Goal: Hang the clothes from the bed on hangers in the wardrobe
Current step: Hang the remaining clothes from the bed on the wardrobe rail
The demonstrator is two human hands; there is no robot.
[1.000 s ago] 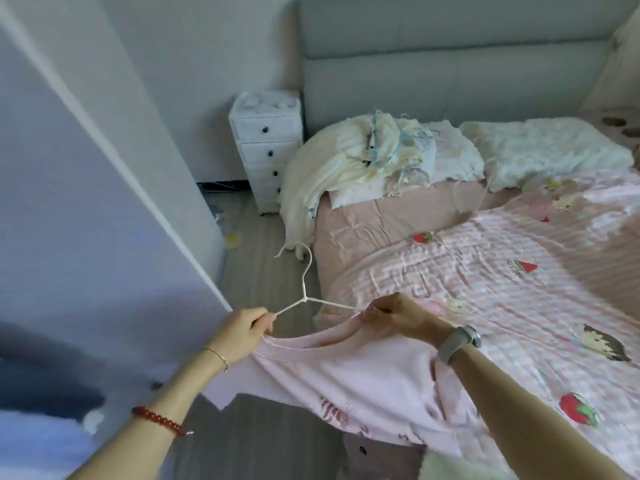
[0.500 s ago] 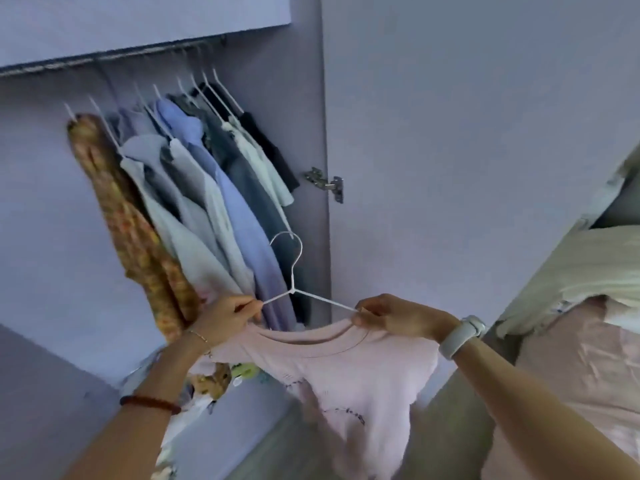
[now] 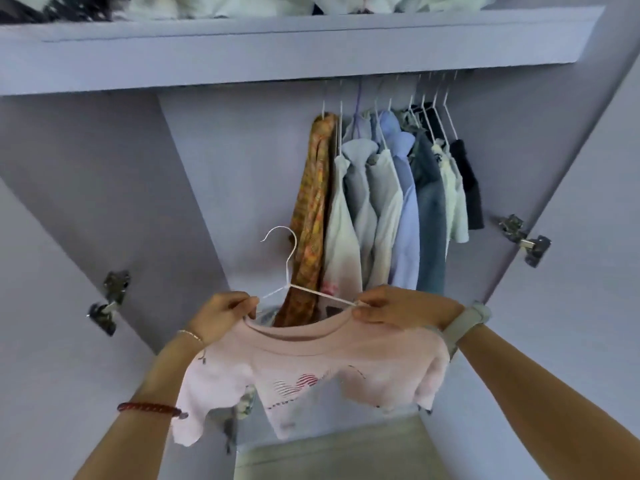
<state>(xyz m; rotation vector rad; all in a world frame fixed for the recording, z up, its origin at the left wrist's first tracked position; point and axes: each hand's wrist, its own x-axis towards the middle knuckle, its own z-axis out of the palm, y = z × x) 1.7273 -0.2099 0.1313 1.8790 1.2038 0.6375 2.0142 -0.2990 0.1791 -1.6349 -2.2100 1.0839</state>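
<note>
The left hand (image 3: pixel 225 315) pinches the left shoulder of a pink t-shirt (image 3: pixel 311 368) together with the arm of a white wire hanger (image 3: pixel 290 271), and the right hand (image 3: pixel 398 311) grips the other shoulder and hanger arm, fingers curled over the collar. The shirt hangs in front of the open wardrobe (image 3: pixel 242 64), below the hung clothes (image 3: pixel 388 202); its red heart print carries lettering too small to read. Left of the orange patterned garment (image 3: pixel 311 209) the back panel shows bare, under the shelf edge
</note>
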